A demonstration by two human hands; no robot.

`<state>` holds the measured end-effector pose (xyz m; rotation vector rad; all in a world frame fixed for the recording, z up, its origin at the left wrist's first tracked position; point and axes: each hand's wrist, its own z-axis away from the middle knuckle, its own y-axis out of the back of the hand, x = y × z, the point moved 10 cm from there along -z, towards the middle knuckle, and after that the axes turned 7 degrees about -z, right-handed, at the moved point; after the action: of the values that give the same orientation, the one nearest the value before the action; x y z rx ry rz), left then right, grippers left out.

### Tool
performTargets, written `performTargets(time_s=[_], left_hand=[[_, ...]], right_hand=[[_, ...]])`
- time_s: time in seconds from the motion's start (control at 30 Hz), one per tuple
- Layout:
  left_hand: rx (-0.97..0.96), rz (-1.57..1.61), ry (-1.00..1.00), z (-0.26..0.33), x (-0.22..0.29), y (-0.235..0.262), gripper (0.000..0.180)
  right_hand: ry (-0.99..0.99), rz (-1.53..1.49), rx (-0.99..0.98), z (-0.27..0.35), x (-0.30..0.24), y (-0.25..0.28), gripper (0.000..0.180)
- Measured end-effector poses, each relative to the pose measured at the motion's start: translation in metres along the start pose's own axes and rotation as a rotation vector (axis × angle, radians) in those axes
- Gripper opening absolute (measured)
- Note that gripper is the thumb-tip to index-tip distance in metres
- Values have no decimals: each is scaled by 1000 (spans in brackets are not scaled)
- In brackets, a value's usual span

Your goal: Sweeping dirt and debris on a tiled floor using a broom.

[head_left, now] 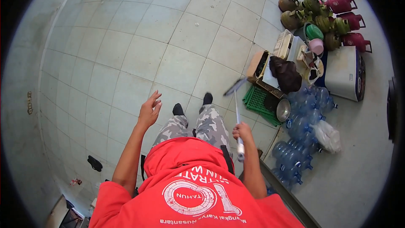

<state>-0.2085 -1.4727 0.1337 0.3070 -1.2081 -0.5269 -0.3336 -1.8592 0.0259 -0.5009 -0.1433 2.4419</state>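
My right hand (pixel 242 132) is wrapped round the upper part of a pale, long-handled floor tool (pixel 237 109), close to my right thigh. Its wide, narrow dark head (pixel 235 87) is down by the floor, ahead of my right foot and beside the green crates. Whether that head is a mop, broom or squeegee is unclear. Out to the left, my left hand (pixel 149 110) hangs over the tiles with its fingers apart and nothing in it. My dark-socked feet (pixel 178 110) stand on the tiled floor (pixel 168 65).
Green plastic crates (pixel 261 103), a metal bowl (pixel 283 110) and filled boxes (pixel 258 65) line the right side. Behind them are gas cylinders (pixel 324 21) and a white cool box (pixel 344 72). Several blue water jugs (pixel 297 143) cluster nearer. A dark sandal (pixel 95 163) lies left.
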Motion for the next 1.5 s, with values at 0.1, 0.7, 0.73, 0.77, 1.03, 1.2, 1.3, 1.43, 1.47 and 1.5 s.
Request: performTargets(time_s=[0.1, 0.7, 0.73, 0.77, 1.03, 1.2, 1.3, 1.43, 1.47, 1.5], left_hand=[[12, -58, -27, -23, 18, -15, 38], [137, -106, 173, -141, 99, -74, 42], [163, -114, 203, -141, 97, -74, 42], [150, -124, 239, -141, 96, -78, 42], [201, -128, 302, -123, 98, -89, 45], [356, -11, 417, -80, 74, -81, 45], [415, 16, 493, -58, 54, -90, 44], [395, 60, 523, -37, 43, -124, 43], [419, 43, 532, -30, 43, -130, 43], [412, 13, 538, -24, 44, -138, 42]], right_hand=[[138, 102, 5, -60, -27, -32, 30], [194, 655, 220, -123, -269, -63, 17], [149, 506, 143, -145, -268, -87, 9], [106, 357, 64, -169, -273, -112, 6], [-96, -117, -519, -252, -404, -236, 5], [305, 384, -237, -179, -394, -155, 3], [410, 701, 131, -178, -369, -101, 18], [292, 720, 171, -262, -354, -106, 11], [191, 576, 79, -289, -354, -115, 13], [128, 489, -40, -309, -361, -129, 17]])
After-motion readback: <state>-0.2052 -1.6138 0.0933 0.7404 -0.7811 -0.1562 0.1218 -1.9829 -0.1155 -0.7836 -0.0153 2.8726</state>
